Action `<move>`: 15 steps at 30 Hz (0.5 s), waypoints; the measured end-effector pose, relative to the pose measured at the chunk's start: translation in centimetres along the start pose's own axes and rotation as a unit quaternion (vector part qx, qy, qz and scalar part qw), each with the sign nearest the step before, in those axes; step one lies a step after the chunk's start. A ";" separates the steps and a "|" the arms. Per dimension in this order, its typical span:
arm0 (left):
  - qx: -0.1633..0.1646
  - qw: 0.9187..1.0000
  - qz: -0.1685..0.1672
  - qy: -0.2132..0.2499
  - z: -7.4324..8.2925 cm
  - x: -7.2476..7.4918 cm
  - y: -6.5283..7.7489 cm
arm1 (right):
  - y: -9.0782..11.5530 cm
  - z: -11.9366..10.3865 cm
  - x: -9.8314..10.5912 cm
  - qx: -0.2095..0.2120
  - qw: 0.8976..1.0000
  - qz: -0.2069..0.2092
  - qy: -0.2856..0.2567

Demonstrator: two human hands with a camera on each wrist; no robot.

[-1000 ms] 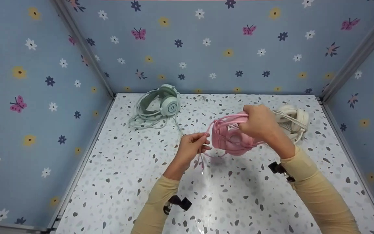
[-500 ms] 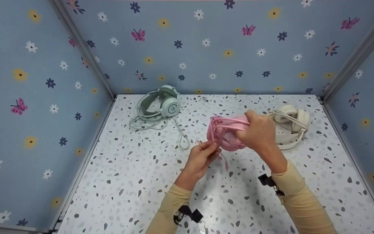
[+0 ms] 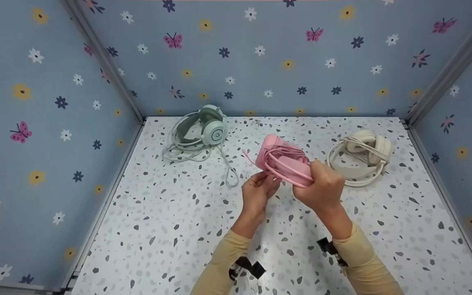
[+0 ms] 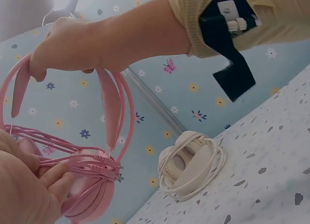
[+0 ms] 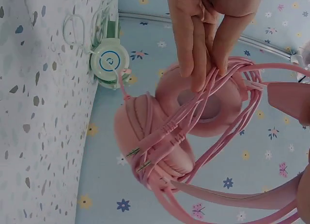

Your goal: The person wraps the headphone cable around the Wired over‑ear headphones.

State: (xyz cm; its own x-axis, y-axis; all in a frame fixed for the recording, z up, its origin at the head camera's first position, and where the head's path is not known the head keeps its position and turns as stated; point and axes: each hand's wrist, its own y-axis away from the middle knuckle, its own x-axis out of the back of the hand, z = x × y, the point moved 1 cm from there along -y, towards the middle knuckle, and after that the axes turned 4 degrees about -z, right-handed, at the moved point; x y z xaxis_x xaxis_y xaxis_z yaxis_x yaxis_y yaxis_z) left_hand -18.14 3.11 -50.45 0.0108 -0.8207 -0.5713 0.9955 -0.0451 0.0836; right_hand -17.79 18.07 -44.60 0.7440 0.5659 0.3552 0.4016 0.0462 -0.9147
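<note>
Pink headphones (image 3: pixel 289 164) are held up above the table, their pink cable (image 4: pixel 63 136) wound in several turns across the ear cups. My right hand (image 3: pixel 321 186) grips the headband, also visible at the top of the left wrist view. With thumb and fingers my left hand (image 3: pixel 256 196) pinches the wound cable beside the cups; these fingers show clearly in the right wrist view. Two thin plugs (image 5: pixel 151 145) lie across one ear cup there. A short pink stalk (image 3: pixel 250 157), perhaps a microphone, sticks out on the left side.
Mint-green headphones (image 3: pixel 213 132) with a loose cable lie at the back left of the speckled table (image 3: pixel 170 229). White headphones (image 3: pixel 377 149), wrapped in their own cable, rest at the back right. Flower-patterned panels (image 3: pixel 236 61) enclose the table.
The pink headphones have turned and come nearer the person. My left hand has moved right, towards the ear cups; the cable ends that dangled below it no longer hang down.
</note>
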 end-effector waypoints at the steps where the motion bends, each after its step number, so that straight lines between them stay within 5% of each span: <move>1: 0.007 1.000 0.004 0.017 0.1 0.1 0.0 | 0.3 -0.1 0.0 0.008 1.000 0.011 -0.006; 7: 0.076 0.991 -0.007 0.111 0.6 0.6 0.0 | 2.7 -0.3 -0.4 0.071 0.995 0.065 -0.035; 15: 0.178 0.959 -0.039 0.218 1.7 2.6 0.2 | 4.8 0.2 -0.9 0.201 0.973 0.084 -0.079</move>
State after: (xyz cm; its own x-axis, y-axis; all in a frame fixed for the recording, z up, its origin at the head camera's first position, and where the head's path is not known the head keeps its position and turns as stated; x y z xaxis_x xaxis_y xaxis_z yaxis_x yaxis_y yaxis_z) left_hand -18.07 -0.02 -50.52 0.0538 -0.4953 -0.8671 0.9007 -0.3507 0.2562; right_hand -16.59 17.93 -49.30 0.6770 0.7110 0.1902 0.0169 0.2433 -0.9698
